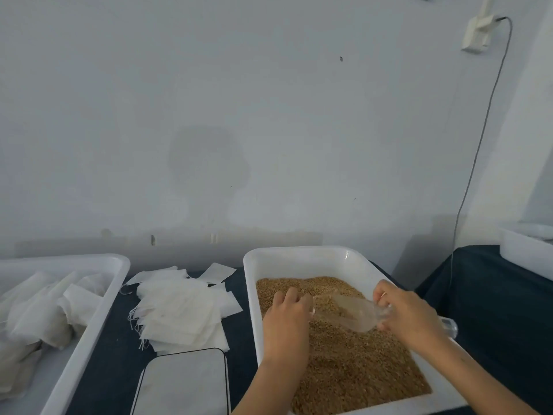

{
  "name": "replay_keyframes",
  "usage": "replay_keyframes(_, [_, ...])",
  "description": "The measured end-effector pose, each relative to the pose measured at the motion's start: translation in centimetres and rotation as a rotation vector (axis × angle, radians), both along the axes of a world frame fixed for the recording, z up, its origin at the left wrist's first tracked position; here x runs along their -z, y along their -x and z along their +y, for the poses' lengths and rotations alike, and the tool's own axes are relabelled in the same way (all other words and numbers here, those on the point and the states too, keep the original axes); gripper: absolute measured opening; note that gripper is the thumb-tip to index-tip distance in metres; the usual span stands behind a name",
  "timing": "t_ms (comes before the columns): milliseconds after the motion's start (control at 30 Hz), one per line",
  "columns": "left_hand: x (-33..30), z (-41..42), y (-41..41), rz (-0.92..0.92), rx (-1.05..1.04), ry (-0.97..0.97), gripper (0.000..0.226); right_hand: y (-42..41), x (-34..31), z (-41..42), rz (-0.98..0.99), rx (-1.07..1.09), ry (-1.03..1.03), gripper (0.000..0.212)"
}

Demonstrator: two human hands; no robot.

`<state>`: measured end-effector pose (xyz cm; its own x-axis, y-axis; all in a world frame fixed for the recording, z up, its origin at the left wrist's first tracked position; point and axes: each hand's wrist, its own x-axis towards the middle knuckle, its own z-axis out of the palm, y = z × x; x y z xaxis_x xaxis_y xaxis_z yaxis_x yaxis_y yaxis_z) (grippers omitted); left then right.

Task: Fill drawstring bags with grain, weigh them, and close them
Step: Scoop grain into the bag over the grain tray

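A pale wall (209,115) fills the upper part of the view, with a socket block (477,32) high on the right and a thin cable (478,145) running down from it. Below lies a table under a dark blue cloth (116,348).

On the right of the table stands a white tub (299,259), holding a bed of golden-brown grain (359,369) that covers its floor. On the left stands a second white tray (89,319) containing a heap of filled, closed cloth bags (39,319). A further white container (526,250) sits on a separate dark surface at the far right, only partly in view.

Between the two trays, at the near edge, sits a flat scale (184,381) with a pale platform and dark rim; its display is not visible. Just behind it, a loose stack of empty white drawstring bags (179,313) lies fanned on the cloth, threads trailing from the left side.

Both hands are over the grain tub. The right hand (410,313) grips the handle end of a clear plastic scoop (347,310), fingers curled round it; the scoop lies tilted just above the grain, its mouth toward the left. The left hand (287,319) has its fingers curled at the scoop's mouth; what it holds there cannot be determined.
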<state>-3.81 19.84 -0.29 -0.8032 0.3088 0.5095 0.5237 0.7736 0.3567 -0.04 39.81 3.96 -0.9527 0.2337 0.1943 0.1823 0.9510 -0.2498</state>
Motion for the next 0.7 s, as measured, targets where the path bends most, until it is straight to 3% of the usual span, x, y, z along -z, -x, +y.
replay_keyframes(200, [0.1,0.3,0.2,-0.059,0.127,-0.001,0.012,-2.4,-5.2,0.4,-0.031,-0.069,0.048,0.036])
replay_keyframes(700, [0.0,0.2,0.2,-0.036,0.207,-0.045,0.01,-1.2,-7.6,-2.6,0.043,-0.215,-0.6,0.034])
